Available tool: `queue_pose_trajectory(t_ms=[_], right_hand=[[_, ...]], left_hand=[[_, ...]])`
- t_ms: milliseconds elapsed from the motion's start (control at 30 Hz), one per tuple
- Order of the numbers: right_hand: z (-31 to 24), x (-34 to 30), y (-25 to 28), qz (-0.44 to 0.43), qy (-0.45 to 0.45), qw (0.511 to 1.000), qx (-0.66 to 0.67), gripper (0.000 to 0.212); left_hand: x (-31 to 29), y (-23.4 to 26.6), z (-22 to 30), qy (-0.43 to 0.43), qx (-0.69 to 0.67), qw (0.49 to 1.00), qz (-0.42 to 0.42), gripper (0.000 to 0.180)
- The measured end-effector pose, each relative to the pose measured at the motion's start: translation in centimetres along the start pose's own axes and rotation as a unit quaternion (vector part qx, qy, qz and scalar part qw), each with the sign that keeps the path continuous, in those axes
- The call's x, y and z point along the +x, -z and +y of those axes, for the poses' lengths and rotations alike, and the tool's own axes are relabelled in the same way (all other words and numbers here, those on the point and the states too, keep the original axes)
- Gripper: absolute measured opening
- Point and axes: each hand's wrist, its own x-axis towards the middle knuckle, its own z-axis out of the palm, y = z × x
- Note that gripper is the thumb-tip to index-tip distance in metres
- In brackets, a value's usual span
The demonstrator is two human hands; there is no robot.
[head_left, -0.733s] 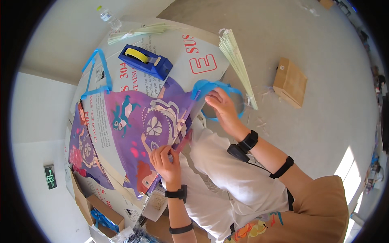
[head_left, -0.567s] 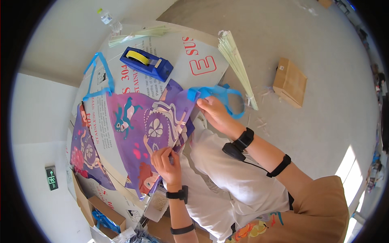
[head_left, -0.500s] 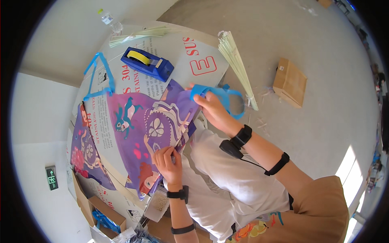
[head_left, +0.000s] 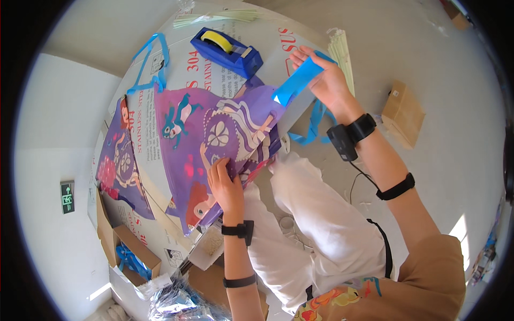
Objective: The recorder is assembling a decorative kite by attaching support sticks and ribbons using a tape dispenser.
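A thin purple sheet (head_left: 179,155) printed with cartoon figures lies across the tabletop and toward my lap. My left hand (head_left: 226,187) is closed on its near edge, fingers curled over the print; the thumb is mostly hidden. From the sheet's right corner a blue ribbon (head_left: 298,81) runs straight up to my right hand (head_left: 332,85). It crosses that palm, held near the thumb side while the other fingers stretch out. A loose length of blue ribbon (head_left: 313,128) hangs below this hand. A second printed purple sheet (head_left: 120,166) lies to the left.
A blue tape dispenser (head_left: 227,52) with yellow tape stands beyond the sheet. Another blue ribbon (head_left: 140,67) is at the table's far left. Pale thin rods (head_left: 214,18) lie at the back, more rods (head_left: 340,56) at right. A carton (head_left: 402,115) sits on the floor; an open box (head_left: 136,249) holds blue ribbon.
My right hand has moved up and away, turning its palm upward and drawing the blue ribbon straight. My left hand still grips the sheet's near edge. The whole view has shifted.
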Motion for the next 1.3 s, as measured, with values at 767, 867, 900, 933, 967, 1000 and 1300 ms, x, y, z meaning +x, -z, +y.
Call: queue_pose_trajectory(t_ms=[767,867,900,933,967,1000,1300], right_hand=[[1.8,1.5,3.1,0.037,-0.024,0.997,0.068,0.037],[1.7,1.7,3.0,0.025,-0.013,0.998,0.057,0.039],[1.2,1.9,3.2,0.018,-0.018,0.998,0.054,0.035],[0.9,1.9,3.3,0.012,-0.023,0.998,0.05,0.031],[1.2,1.2,3.3,0.009,-0.024,0.999,0.047,0.031],[2.1,-0.4,3.5,0.002,-0.058,0.997,-0.044,0.026],[8.3,-15.0,-6.1,-0.319,0.277,0.636,-0.646,0.036]], left_hand=[[-2.9,3.5,-4.7,0.143,0.007,0.987,-0.069,0.075],[-2.7,3.6,-4.7,0.132,-0.006,0.989,-0.061,0.074],[-2.4,3.5,-4.7,0.118,-0.008,0.991,-0.057,0.072],[-2.1,3.4,-4.5,0.118,-0.011,0.992,-0.053,0.072],[-2.0,3.5,-4.5,0.128,-0.013,0.99,-0.06,0.069],[-2.0,3.7,-4.7,0.138,-0.011,0.988,-0.066,0.066],[-3.9,4.0,-3.6,0.114,0.073,0.989,0.065,0.058]])
